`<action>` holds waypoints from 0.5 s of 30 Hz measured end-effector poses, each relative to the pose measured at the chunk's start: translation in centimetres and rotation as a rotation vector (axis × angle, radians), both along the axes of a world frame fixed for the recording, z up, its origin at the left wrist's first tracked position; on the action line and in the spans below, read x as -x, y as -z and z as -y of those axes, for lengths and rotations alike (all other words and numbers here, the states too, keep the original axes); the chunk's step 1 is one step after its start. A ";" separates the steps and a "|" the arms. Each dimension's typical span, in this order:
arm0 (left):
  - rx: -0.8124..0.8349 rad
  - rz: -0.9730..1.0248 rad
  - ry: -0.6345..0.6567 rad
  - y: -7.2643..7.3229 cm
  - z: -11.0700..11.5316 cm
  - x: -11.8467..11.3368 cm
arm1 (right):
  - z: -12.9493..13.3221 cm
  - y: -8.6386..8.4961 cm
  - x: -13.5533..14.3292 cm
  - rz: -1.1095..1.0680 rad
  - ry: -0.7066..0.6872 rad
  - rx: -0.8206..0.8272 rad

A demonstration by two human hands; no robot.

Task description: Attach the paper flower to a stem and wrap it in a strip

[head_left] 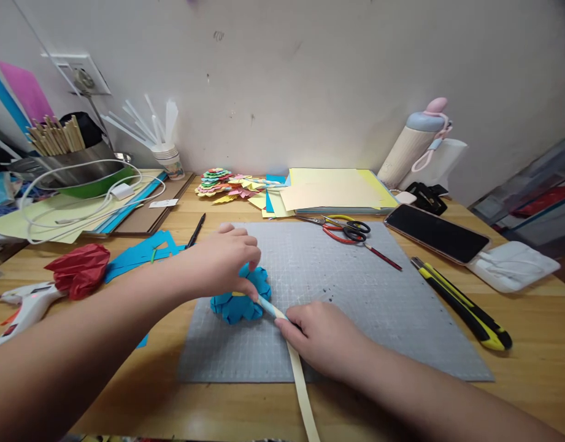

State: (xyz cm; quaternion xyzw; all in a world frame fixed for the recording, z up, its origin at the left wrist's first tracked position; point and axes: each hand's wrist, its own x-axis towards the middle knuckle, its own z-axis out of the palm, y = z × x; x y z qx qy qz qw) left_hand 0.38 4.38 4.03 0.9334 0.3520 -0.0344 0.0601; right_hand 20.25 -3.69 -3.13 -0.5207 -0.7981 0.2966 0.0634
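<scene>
The fingers (289, 325) of the right hand (326, 337) are pinching shut on a cream paper strip (300, 380) low in the frame's centre, its tail running toward the bottom edge. Just beyond, the left hand (224, 261) is curling over a blue paper flower (238, 304) on the grey cutting mat (356, 294), fingertips pressing the strip's end against it. The strip seems to be getting wrapped around the flower's stem; the next move likely calls for steady tension. Scissors (346, 230) are lying farther back on the tabletop (516, 380).
</scene>
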 end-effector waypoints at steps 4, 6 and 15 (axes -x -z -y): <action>-0.218 0.625 -0.293 -0.1 2.5 0.8 | -0.6 0.3 -0.4 -0.311 0.077 0.201; -0.376 1.137 -0.497 0.2 3.5 0.5 | -1.0 0.3 -0.6 -0.587 0.141 0.449; 1.119 1.692 -1.060 2.2 6.5 -3.2 | -2.3 0.6 -1.9 -1.600 -0.125 1.268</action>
